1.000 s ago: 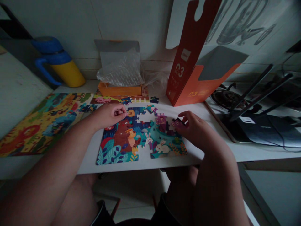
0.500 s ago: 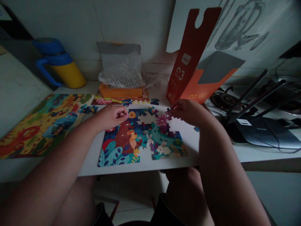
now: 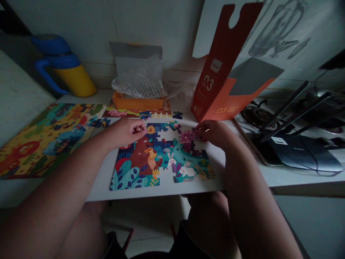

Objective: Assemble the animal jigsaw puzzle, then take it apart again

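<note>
A partly joined jigsaw puzzle (image 3: 142, 162) lies on the white table, showing a bear, rabbits and blue leaves. It has gaps at the upper middle, right and bottom edge. My right hand (image 3: 210, 132) pinches a dark purple puzzle piece (image 3: 199, 138) against the right side of the purple section; the fingers partly cover it. Curled at the upper left edge of the puzzle, my left hand (image 3: 132, 131) has its fingers pressed together beside the yellow round shape. What it holds, if anything, is hidden. A loose piece (image 3: 174, 125) rests at the puzzle's top edge.
A yellow illustrated sheet (image 3: 40, 144) lies at left, with joined pieces (image 3: 98, 122) on its edge. Behind are a blue-and-yellow flask (image 3: 72, 75), an open orange box (image 3: 137, 103) with plastic wrap, and a tall orange box (image 3: 215, 82). A black router (image 3: 302, 147) sits at right.
My right hand has lowered the puzzle piece to the purple section, where it now sits close against it. My left hand stays nearly still. The view has shifted slightly.
</note>
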